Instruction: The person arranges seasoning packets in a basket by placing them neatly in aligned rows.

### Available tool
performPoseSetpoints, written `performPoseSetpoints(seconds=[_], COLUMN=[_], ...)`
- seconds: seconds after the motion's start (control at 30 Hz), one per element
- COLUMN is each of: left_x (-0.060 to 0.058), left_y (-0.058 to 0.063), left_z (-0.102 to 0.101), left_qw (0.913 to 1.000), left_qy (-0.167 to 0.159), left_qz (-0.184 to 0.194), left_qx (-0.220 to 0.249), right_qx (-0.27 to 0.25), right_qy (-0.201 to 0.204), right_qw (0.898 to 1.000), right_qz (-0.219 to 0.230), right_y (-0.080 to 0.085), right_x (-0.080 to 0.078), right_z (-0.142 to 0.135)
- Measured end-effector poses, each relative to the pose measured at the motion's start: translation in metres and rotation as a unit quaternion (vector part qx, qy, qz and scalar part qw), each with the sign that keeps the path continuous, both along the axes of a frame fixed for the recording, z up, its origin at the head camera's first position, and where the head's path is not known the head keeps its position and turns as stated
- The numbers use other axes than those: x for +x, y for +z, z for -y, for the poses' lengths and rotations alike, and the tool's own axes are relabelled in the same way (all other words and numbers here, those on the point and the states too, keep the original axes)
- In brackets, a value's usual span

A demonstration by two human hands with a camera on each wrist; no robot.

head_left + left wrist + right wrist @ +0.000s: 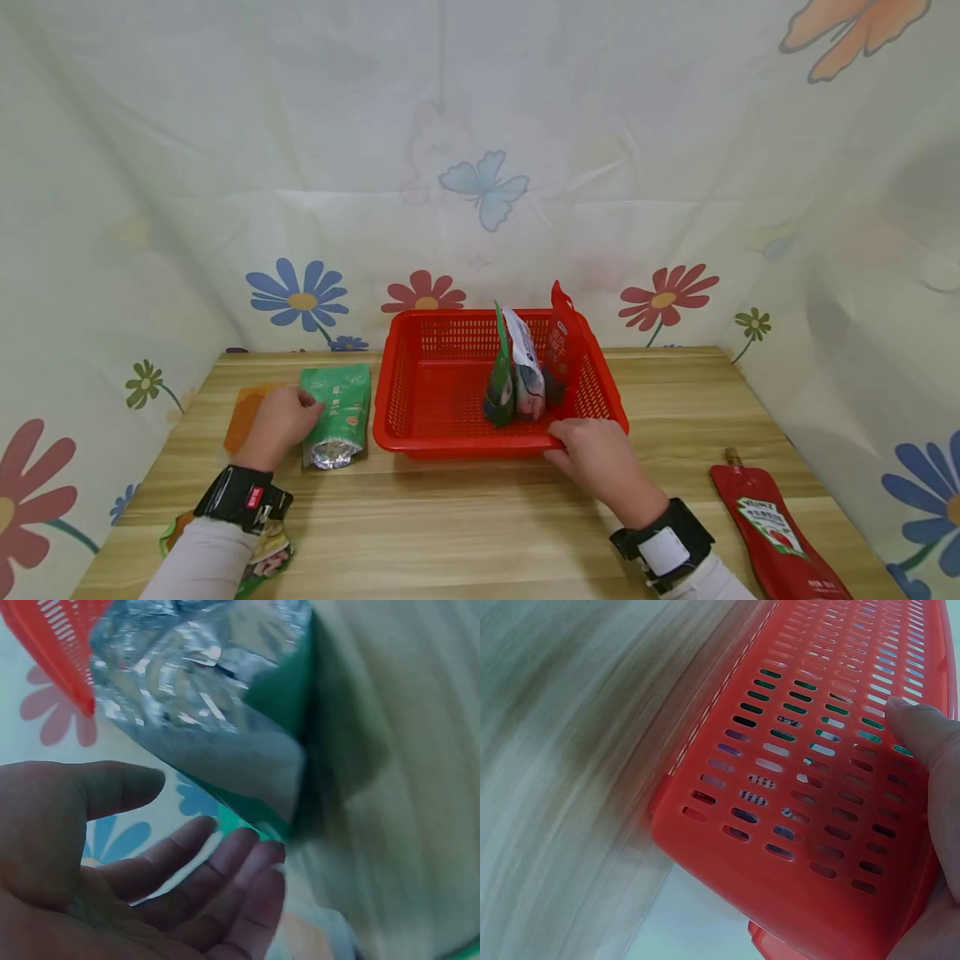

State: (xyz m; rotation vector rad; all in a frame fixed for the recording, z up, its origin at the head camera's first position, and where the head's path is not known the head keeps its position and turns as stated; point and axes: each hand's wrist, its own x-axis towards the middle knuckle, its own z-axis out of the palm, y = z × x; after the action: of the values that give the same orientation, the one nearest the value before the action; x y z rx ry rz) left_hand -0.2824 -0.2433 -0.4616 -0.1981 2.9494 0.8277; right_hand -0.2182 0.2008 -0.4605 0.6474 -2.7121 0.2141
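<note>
On the left of the table lies a green pouch with a silver foil bottom. My left hand is at its left edge, and the left wrist view shows the thumb and fingers spread apart beside the pouch's foil end, with nothing between them. A red plastic basket stands at the centre. My right hand grips its front right rim, the thumb on the slotted outer wall and the other fingers mostly hidden. Inside, toward the right, several packets stand upright: a green one, a white one and a red one.
An orange packet lies behind my left hand. Partly under my left forearm is a colourful packet. A red Heinz ketchup pouch lies at the front right. Flower-printed cloth encloses the table's back and sides.
</note>
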Motion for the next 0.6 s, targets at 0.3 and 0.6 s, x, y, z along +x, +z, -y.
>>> performPoseSetpoints(seconds=[0.3,0.6], left_x=[0.0049,0.0001], left_y=[-0.0019,-0.0027], left_z=[0.0055,0.0032], left_qw=[0.9955,0.9907], left_qy=[0.018,0.022], left_qz=[0.077,0.127], left_qx=[-0.052,-0.044], right_qx=[-0.005,-0.004], right_qy=[0.0,-0.004], right_qw=[1.0,1.0], right_qz=[0.011,0.014], right_y=[0.0012,0.003], right_x=[0.0013,0.0026], right_z=[0.0003,0.001])
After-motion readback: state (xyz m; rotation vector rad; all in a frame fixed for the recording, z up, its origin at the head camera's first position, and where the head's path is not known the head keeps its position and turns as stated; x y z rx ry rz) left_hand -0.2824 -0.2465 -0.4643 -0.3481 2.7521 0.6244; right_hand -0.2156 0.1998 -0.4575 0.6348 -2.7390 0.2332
